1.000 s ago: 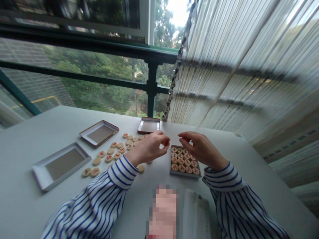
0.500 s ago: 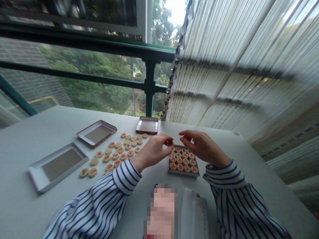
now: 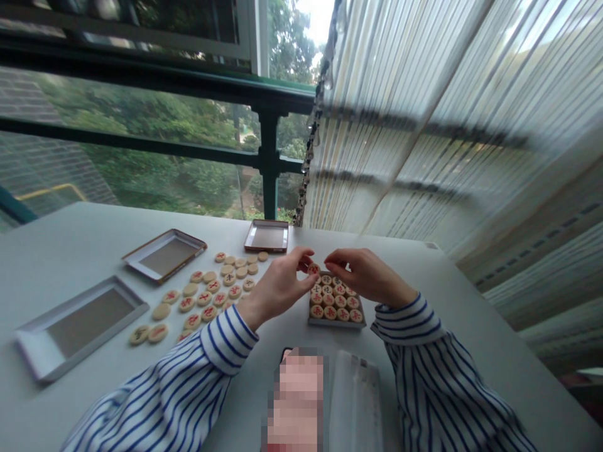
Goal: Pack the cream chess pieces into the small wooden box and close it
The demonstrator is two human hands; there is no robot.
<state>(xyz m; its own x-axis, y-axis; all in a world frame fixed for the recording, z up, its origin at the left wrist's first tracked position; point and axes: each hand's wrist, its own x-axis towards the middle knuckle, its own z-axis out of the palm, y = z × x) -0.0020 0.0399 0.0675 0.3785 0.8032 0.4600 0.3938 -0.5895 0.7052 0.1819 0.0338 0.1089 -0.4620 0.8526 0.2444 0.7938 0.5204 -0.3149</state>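
**Piece pinched above the box**

The left hand [image 3: 277,287] pinches a round game piece [image 3: 313,269] just over the filled box [image 3: 335,322]. The right hand [image 3: 365,276] curls beside it, its grip unclear. Loose pieces [image 3: 207,295] lie to the left on the tabletop [image 3: 70,251], with shallow trays [image 3: 162,254] beyond.

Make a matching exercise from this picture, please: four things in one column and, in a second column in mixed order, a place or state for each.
1. left hand
2. box
3. loose pieces
4. big tray

A. empty, far left
B. holds neat rows
C. pinches one piece
D. spread on the table

Pairs: 1-C, 2-B, 3-D, 4-A
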